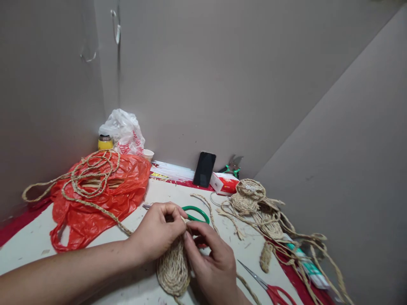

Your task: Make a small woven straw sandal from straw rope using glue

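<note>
My left hand (157, 232) and my right hand (211, 262) meet over a woven oval of braided straw (174, 271) that lies on the white tabletop (34, 241). Both hands pinch the top end of the oval where a braided cord (104, 212) runs into it from the left. The fingers hide the exact spot they grip. Green-handled scissors (195, 214) lie just behind my hands.
A red plastic bag (98, 199) with coiled braid on it sits at left. Finished woven pieces (251, 197) and loose braid lie at right, with red-handled scissors (273, 292) near the front. A phone (204, 169), a small box (225, 183) and a white bag (122, 131) stand by the wall.
</note>
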The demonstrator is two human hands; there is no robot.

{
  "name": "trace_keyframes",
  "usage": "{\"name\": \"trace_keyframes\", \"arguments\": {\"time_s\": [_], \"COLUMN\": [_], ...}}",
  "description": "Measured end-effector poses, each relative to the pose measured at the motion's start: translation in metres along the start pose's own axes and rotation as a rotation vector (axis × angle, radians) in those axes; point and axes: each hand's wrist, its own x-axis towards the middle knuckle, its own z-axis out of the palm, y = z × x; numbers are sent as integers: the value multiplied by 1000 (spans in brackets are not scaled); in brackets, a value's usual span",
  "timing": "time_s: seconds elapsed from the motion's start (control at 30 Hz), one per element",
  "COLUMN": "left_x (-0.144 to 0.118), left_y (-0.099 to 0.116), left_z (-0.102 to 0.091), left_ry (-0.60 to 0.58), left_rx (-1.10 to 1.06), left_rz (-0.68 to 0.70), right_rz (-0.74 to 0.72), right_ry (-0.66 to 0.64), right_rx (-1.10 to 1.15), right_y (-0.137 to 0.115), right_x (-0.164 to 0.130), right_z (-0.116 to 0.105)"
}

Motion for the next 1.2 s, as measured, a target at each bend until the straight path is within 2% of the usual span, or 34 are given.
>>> {"name": "trace_keyframes", "arguments": {"time_s": [0.17, 0.27, 0.33, 0.4, 0.53, 0.7, 0.9, 1.03, 1.2], "left_x": [2, 4, 6, 8, 12, 15, 16, 15, 14], "left_y": [-6, -10, -11, -8, 3, 5, -5, -9, -8], "left_z": [1, 1, -2, -6, -13, -16, -14, -9, -7], "left_ry": [19, -12, -39, -60, -88, -129, -254, -195, -131], "left_rx": [5, 33, 50, 15, -188, -324, -262, -208, -229], "left_rz": [11, -25, -44, -53, -139, -250, -243, -181, -166], "right_rz": [-172, -203, -137, 3, 297, 451, 450, 382, 276], "right_ry": [-105, -119, -86, -25, 88, 176, 224, 239, 245], "right_rx": [-159, -179, -136, -55, 121, 205, 178, 169, 136], "right_y": [5, 7, 8, 8, 6, 8, 10, 6, 4], "right_x": [-1, 1, 2, 4, 10, 15, 17, 18, 17], "right_z": [-4, -5, -4, -3, -3, -4, -4, -4, -5]}}
